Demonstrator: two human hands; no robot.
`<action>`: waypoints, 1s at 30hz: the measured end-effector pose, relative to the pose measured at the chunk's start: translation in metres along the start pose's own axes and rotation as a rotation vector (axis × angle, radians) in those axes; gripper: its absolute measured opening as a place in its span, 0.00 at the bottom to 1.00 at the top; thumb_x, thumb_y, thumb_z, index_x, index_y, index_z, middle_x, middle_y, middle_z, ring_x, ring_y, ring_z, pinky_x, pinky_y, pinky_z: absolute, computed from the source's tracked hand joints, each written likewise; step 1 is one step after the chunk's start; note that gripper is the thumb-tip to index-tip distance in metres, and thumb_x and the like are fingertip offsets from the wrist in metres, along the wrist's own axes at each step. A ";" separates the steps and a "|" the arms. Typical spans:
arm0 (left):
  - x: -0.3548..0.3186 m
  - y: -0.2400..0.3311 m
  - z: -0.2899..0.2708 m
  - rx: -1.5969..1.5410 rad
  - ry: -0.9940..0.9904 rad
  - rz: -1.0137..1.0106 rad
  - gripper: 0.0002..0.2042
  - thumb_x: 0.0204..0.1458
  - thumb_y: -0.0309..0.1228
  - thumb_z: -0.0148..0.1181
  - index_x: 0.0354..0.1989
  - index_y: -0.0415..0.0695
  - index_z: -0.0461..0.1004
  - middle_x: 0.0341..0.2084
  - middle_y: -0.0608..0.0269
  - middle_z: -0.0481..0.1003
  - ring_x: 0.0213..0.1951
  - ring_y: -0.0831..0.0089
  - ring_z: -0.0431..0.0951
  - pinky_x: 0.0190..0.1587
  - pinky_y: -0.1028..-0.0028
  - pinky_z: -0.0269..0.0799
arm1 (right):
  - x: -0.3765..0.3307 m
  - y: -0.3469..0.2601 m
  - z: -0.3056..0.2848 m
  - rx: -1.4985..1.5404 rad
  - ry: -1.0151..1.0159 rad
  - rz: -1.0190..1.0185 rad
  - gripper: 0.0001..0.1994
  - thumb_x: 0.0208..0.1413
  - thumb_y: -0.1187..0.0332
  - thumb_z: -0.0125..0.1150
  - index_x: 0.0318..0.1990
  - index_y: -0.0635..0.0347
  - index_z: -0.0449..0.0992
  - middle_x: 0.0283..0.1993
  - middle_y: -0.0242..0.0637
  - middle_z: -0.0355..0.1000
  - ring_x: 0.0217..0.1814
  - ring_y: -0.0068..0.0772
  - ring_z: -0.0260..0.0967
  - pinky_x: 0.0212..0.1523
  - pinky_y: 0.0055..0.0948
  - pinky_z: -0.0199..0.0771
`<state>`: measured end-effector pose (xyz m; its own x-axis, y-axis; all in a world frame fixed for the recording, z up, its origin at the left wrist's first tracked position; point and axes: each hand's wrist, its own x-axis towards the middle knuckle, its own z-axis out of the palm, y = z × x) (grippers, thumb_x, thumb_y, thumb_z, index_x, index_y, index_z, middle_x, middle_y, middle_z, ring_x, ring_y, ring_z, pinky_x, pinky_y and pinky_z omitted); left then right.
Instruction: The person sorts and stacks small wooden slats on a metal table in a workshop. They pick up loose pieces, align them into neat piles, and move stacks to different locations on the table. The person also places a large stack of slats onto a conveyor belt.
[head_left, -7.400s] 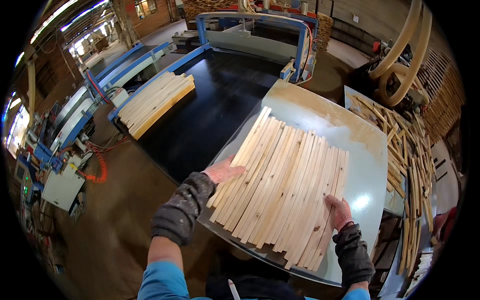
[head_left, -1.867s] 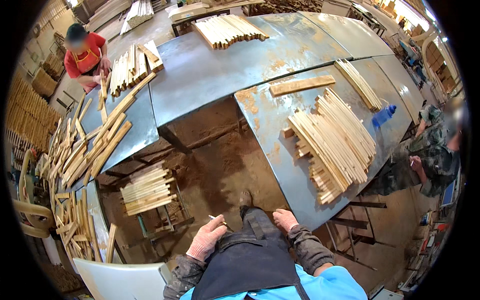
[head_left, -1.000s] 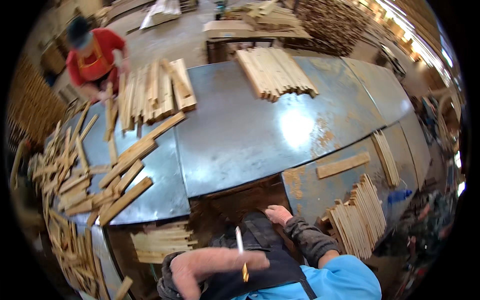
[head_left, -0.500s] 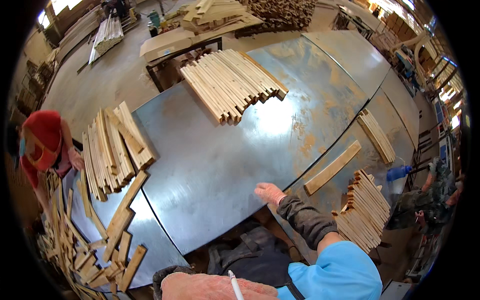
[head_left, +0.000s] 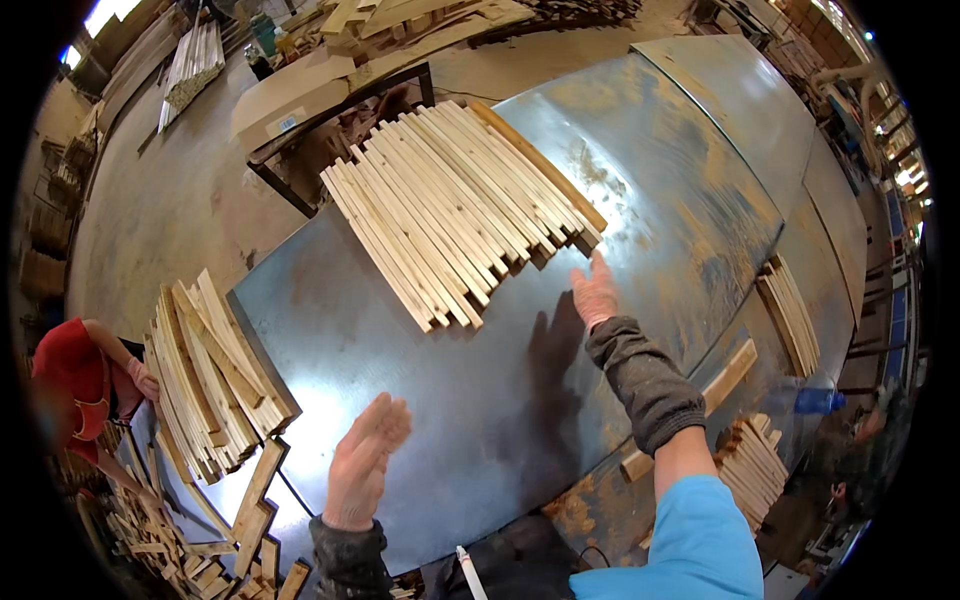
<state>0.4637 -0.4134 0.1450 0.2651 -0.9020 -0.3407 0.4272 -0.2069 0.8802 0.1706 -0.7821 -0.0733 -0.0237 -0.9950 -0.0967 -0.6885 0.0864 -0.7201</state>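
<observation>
A row of pale wooden slats [head_left: 440,210] lies side by side on the metal table [head_left: 450,400], its near ends uneven. My right hand [head_left: 597,293], in a pinkish glove, reaches to the right near corner of this row; its fingers are stretched, and contact with the wood cannot be made out. Over the table, left of the middle, my left hand [head_left: 365,465] is raised, fingers extended and holding nothing. A darker brown-edged slat [head_left: 540,165] forms the row's right side.
A person in red [head_left: 85,375] stands at far left, a hand by another slat stack [head_left: 210,385]. Loose offcuts [head_left: 255,510] lie below it. On the right are a short slat pile [head_left: 790,315], a single board [head_left: 730,378], more stacked pieces [head_left: 750,470] and a blue bottle [head_left: 820,400].
My right hand has moved forward from the table's near edge to the slat row. My left hand has risen from the bottom edge to over the table. The view has shifted closer to the row.
</observation>
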 end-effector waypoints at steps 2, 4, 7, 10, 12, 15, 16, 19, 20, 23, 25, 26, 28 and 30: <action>0.054 -0.039 -0.019 0.069 0.263 -0.201 0.40 0.67 0.38 0.61 0.83 0.34 0.52 0.79 0.39 0.60 0.80 0.48 0.60 0.81 0.55 0.54 | 0.044 -0.015 -0.005 -0.058 0.057 -0.028 0.40 0.65 0.56 0.66 0.80 0.64 0.61 0.76 0.62 0.66 0.80 0.64 0.61 0.79 0.47 0.61; 0.098 -0.088 -0.043 0.224 0.333 -0.197 0.40 0.67 0.42 0.61 0.83 0.36 0.54 0.81 0.38 0.56 0.81 0.49 0.58 0.80 0.60 0.56 | 0.086 -0.007 -0.004 -0.204 0.087 -0.020 0.40 0.67 0.50 0.62 0.80 0.64 0.61 0.76 0.60 0.67 0.79 0.63 0.62 0.79 0.47 0.62; 0.158 -0.124 -0.068 0.659 0.387 -0.280 0.46 0.63 0.48 0.65 0.83 0.35 0.52 0.81 0.37 0.54 0.83 0.48 0.52 0.81 0.59 0.51 | 0.136 0.002 0.004 -0.340 0.058 -0.026 0.41 0.68 0.44 0.57 0.80 0.64 0.61 0.76 0.59 0.67 0.79 0.61 0.61 0.80 0.48 0.60; 0.201 -0.144 -0.076 0.776 0.419 -0.205 0.48 0.63 0.51 0.65 0.83 0.35 0.50 0.80 0.36 0.55 0.82 0.42 0.51 0.82 0.57 0.48 | 0.175 0.002 0.019 -0.377 0.019 -0.028 0.42 0.69 0.42 0.54 0.80 0.64 0.61 0.77 0.58 0.66 0.81 0.60 0.59 0.81 0.47 0.58; 0.221 -0.152 -0.078 0.853 0.452 -0.194 0.48 0.63 0.51 0.63 0.83 0.36 0.49 0.80 0.35 0.54 0.81 0.38 0.51 0.82 0.54 0.47 | 0.193 -0.002 0.033 -0.393 0.004 -0.004 0.41 0.70 0.41 0.52 0.79 0.65 0.63 0.78 0.58 0.65 0.80 0.61 0.60 0.81 0.48 0.58; 0.257 -0.160 -0.074 0.952 0.436 -0.168 0.48 0.64 0.52 0.61 0.83 0.36 0.47 0.80 0.34 0.54 0.80 0.33 0.49 0.82 0.50 0.46 | 0.229 0.037 0.044 -0.404 -0.068 0.018 0.40 0.70 0.40 0.51 0.77 0.64 0.66 0.77 0.59 0.66 0.79 0.63 0.62 0.80 0.47 0.60; 0.266 -0.162 -0.077 0.921 0.432 -0.142 0.48 0.65 0.53 0.61 0.83 0.36 0.47 0.80 0.34 0.53 0.80 0.31 0.48 0.82 0.49 0.45 | 0.235 0.042 0.047 -0.494 -0.114 -0.028 0.39 0.69 0.40 0.53 0.76 0.63 0.69 0.75 0.61 0.68 0.76 0.63 0.66 0.77 0.48 0.64; 0.279 -0.156 -0.077 0.890 0.447 -0.101 0.47 0.66 0.53 0.58 0.83 0.35 0.46 0.81 0.35 0.52 0.82 0.34 0.46 0.83 0.49 0.37 | 0.208 -0.028 0.047 -0.452 -0.066 0.082 0.39 0.67 0.41 0.56 0.75 0.64 0.69 0.72 0.63 0.70 0.73 0.64 0.69 0.73 0.49 0.69; 0.286 -0.158 -0.081 0.895 0.438 -0.080 0.47 0.66 0.53 0.57 0.84 0.35 0.46 0.81 0.35 0.52 0.82 0.35 0.45 0.84 0.49 0.34 | 0.219 -0.021 0.044 -0.389 -0.042 0.037 0.40 0.65 0.43 0.58 0.74 0.65 0.69 0.71 0.64 0.71 0.71 0.66 0.70 0.72 0.50 0.69; 0.303 -0.152 -0.086 0.907 0.428 -0.051 0.46 0.67 0.53 0.56 0.83 0.35 0.46 0.81 0.36 0.52 0.83 0.38 0.43 0.84 0.50 0.28 | 0.200 -0.068 0.025 -0.349 -0.271 -0.030 0.40 0.65 0.43 0.57 0.74 0.66 0.69 0.69 0.65 0.72 0.70 0.66 0.70 0.71 0.50 0.69; 0.320 -0.144 -0.081 0.923 0.419 -0.029 0.46 0.67 0.53 0.55 0.83 0.35 0.47 0.82 0.35 0.51 0.84 0.38 0.42 0.84 0.50 0.29 | 0.218 -0.035 0.050 -0.329 -0.161 -0.174 0.37 0.66 0.42 0.55 0.70 0.66 0.72 0.62 0.64 0.77 0.66 0.65 0.74 0.68 0.52 0.71; 0.325 -0.143 -0.078 0.960 0.477 0.023 0.44 0.66 0.51 0.57 0.83 0.36 0.49 0.80 0.36 0.55 0.81 0.38 0.50 0.83 0.50 0.33 | 0.223 -0.049 0.063 -0.244 -0.187 -0.194 0.37 0.67 0.42 0.54 0.69 0.67 0.73 0.61 0.63 0.78 0.65 0.64 0.75 0.68 0.52 0.72; 0.338 -0.135 -0.070 0.900 0.538 -0.006 0.44 0.65 0.50 0.60 0.82 0.38 0.51 0.76 0.38 0.60 0.76 0.39 0.56 0.82 0.49 0.40 | 0.208 -0.089 0.083 -0.275 -0.114 -0.026 0.34 0.68 0.42 0.53 0.65 0.66 0.75 0.59 0.63 0.79 0.63 0.65 0.76 0.67 0.53 0.72; 0.342 -0.135 -0.070 0.857 0.608 -0.002 0.44 0.63 0.47 0.64 0.82 0.40 0.53 0.72 0.40 0.64 0.72 0.41 0.61 0.79 0.50 0.48 | 0.199 -0.090 0.086 -0.295 -0.110 -0.002 0.32 0.68 0.43 0.54 0.63 0.65 0.75 0.58 0.62 0.79 0.63 0.66 0.76 0.66 0.53 0.73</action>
<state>0.5570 -0.6671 -0.1137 0.7559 -0.6085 -0.2415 -0.2642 -0.6210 0.7379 0.2904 -0.9837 -0.0865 0.0455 -0.9825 -0.1806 -0.8694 0.0502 -0.4916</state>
